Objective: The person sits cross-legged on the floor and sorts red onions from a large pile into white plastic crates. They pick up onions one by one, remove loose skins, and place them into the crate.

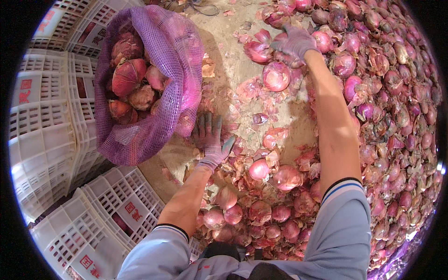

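Note:
My left hand (210,140), in a purple knit glove with grey-green fingertips, has its fingers spread just below a purple mesh sack (175,59). The sack's mouth is rolled open, and large red onions (128,77) lie inside it. My right hand (294,42), gloved alike, reaches over onions at the edge of the heap at the top; whether its fingers grip one I cannot tell. Below it a single red onion (276,76) rests on the floor, and a partly peeled onion (257,52) lies to its left.
A large heap of red onions (395,115) fills the right side. More onions (260,211) lie near my body. White plastic crates (45,115) stand stacked along the left, with others (115,206) at the lower left. Loose skins (250,89) litter the concrete floor (241,63).

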Motion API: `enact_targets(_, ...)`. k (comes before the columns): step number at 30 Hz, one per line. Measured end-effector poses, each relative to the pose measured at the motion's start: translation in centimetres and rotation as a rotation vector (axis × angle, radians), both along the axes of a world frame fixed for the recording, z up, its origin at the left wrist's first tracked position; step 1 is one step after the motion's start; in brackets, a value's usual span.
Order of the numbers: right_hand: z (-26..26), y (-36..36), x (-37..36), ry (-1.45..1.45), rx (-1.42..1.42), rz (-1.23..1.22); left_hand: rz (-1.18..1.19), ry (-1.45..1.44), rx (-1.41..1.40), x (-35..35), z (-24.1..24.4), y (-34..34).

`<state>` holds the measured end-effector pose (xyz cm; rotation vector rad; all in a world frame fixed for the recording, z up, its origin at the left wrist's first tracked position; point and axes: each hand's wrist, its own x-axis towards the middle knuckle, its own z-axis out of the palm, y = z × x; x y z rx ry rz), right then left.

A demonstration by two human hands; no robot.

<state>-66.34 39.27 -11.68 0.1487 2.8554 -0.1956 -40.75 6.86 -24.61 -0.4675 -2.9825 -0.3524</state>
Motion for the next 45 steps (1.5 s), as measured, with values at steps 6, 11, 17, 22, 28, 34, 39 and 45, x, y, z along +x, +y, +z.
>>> enact_targets(6, 1.9, -2.2, 7.1, -0.414, 0.010, 0.446, -0.017, 0.027, 0.048, -0.1, -0.3, 0.0)
enact_targets(11, 2.2, -2.2, 8.0, -0.408, -0.051, 0.487, 0.008, -0.037, 0.009, -0.1, -0.1, 0.0)
enact_targets(17, 0.1, -0.5, -3.7, 0.100, 0.433, 0.391, 0.007, -0.109, 0.000, 0.1, 0.4, -0.2)
enact_targets(22, -3.8, -3.7, -0.6, 0.452, 0.537, 0.361, -0.007, -0.071, 0.053, -0.2, 0.8, -0.1)
enact_targets(28, 1.2, -4.6, 7.8, 0.070, -0.046, -0.107, -0.039, 0.088, 0.108, -0.3, 0.7, 0.3)
enact_targets(34, -0.6, -6.1, -3.2, 0.146, 0.368, 0.370, -0.018, -0.022, 0.032, 0.1, 0.5, 0.0)
enact_targets(39, -1.6, -5.8, -4.3, 0.139, 0.175, 0.276, 0.002, -0.089, 0.057, 0.1, 0.1, -0.1)
enact_targets(45, 0.0, -3.1, -3.2, 0.417, 0.151, -0.093, -0.001, -0.045, 0.049, 0.2, 0.1, -0.1)
